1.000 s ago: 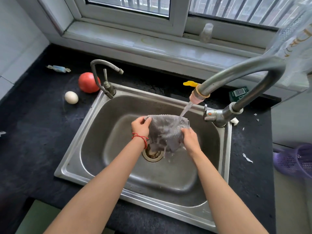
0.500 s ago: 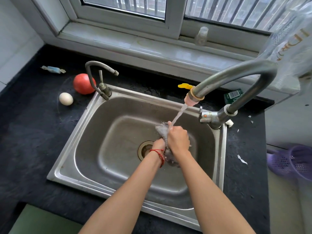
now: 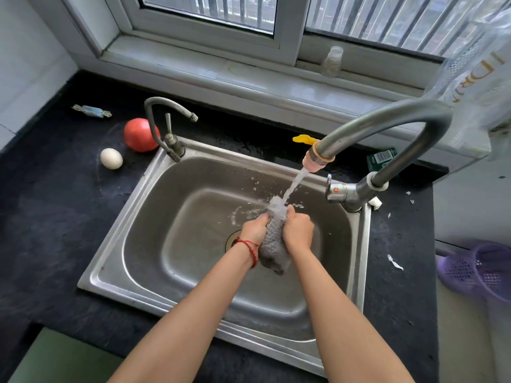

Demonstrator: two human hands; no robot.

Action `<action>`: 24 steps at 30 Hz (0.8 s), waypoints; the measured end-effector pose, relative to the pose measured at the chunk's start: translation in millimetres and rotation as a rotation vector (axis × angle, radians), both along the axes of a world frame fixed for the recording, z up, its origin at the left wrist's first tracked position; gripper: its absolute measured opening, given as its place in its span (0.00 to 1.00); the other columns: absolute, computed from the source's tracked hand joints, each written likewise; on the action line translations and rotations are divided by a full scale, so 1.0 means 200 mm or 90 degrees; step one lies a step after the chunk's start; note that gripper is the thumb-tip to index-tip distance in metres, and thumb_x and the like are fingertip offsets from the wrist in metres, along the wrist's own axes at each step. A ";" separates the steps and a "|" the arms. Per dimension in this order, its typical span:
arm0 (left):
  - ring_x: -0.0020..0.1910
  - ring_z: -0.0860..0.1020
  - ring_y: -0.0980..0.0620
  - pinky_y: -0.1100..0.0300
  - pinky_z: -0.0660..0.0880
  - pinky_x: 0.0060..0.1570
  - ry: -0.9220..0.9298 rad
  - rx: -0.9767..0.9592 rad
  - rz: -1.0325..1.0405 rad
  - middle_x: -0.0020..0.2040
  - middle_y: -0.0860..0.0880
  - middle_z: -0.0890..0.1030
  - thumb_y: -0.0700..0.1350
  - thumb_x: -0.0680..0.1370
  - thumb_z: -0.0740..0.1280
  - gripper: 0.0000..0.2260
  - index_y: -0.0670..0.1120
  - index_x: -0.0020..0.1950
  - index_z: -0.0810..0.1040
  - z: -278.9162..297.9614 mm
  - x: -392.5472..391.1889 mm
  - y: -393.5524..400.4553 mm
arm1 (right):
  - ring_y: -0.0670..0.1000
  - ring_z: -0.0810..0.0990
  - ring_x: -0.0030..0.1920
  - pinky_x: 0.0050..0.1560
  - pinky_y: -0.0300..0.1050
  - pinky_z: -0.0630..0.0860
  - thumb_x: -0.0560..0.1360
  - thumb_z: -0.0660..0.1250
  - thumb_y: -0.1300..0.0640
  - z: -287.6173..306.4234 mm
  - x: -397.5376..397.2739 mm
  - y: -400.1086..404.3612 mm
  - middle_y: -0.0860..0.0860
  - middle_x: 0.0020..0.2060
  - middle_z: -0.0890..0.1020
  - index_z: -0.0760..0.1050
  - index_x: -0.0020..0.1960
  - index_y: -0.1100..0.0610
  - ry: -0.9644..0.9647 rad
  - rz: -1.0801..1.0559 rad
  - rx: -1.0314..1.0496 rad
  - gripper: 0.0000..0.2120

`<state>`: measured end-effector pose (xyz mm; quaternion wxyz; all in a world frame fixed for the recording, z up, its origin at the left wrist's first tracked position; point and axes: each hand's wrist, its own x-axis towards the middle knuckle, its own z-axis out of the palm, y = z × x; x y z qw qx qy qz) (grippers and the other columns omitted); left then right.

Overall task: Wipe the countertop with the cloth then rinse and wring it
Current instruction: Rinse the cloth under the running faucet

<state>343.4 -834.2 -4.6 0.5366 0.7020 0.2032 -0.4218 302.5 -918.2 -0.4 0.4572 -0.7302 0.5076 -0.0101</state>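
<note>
Hands: I am counting two. The left hand (image 3: 255,230) and the right hand (image 3: 298,233) are both closing tightly around one bunched cloth (image 3: 272,250), one on each side of it.
Cloth: I am seeing one grey, bumpy-textured piece, hanging soaked between the fists over the sink basin, its top end sitting directly under the running stream.
Taps: I am counting two. The large curved steel faucet (image 3: 387,120) is pouring water through a pink nozzle onto the cloth; the small thin tap (image 3: 166,117) is standing at the sink's far left corner.
Sink: I am noting one rectangular stainless steel sink (image 3: 132,244) with rounded corners, droplets scattering across its floor.
Countertop: I am seeing a dark, speckled, stone-like countertop (image 3: 49,217) surrounding the sink, with a few white scraps lying on its right side.
Loose items: I am counting one red tomato (image 3: 139,135) and one white egg (image 3: 111,158) just beside each other left of the sink, and one wrapped candy (image 3: 91,111) further back.
Room: I am looking at a barred window above a pale sill; one purple perforated basket (image 3: 481,272) is sitting at the right edge.
Wrist: one red string bracelet (image 3: 250,248) is circling the left wrist.
</note>
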 end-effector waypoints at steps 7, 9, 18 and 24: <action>0.37 0.81 0.50 0.57 0.78 0.45 0.202 -0.099 0.049 0.30 0.43 0.83 0.66 0.73 0.57 0.28 0.42 0.37 0.79 0.03 0.01 0.08 | 0.43 0.69 0.25 0.29 0.37 0.68 0.77 0.61 0.56 0.03 -0.05 0.09 0.50 0.24 0.72 0.71 0.29 0.59 -0.231 0.034 0.214 0.18; 0.34 0.79 0.47 0.54 0.75 0.38 0.244 -0.130 -0.008 0.22 0.44 0.80 0.66 0.72 0.58 0.27 0.44 0.32 0.78 0.09 0.01 0.03 | 0.45 0.66 0.28 0.32 0.41 0.64 0.72 0.64 0.59 0.02 -0.06 0.12 0.52 0.26 0.71 0.72 0.27 0.59 -0.213 0.132 0.202 0.15; 0.49 0.78 0.43 0.48 0.75 0.58 -0.031 -0.213 0.030 0.48 0.37 0.79 0.34 0.76 0.63 0.10 0.32 0.55 0.76 -0.03 0.01 -0.01 | 0.49 0.72 0.57 0.60 0.45 0.70 0.69 0.70 0.51 0.02 -0.09 -0.04 0.50 0.56 0.72 0.70 0.61 0.54 -0.147 0.089 0.188 0.22; 0.32 0.82 0.56 0.64 0.80 0.36 -0.079 -0.247 -0.052 0.30 0.52 0.84 0.34 0.75 0.63 0.09 0.34 0.55 0.77 0.00 0.04 0.06 | 0.51 0.79 0.44 0.46 0.38 0.76 0.71 0.70 0.58 0.00 -0.12 -0.09 0.50 0.40 0.80 0.75 0.46 0.60 -0.156 0.142 0.262 0.08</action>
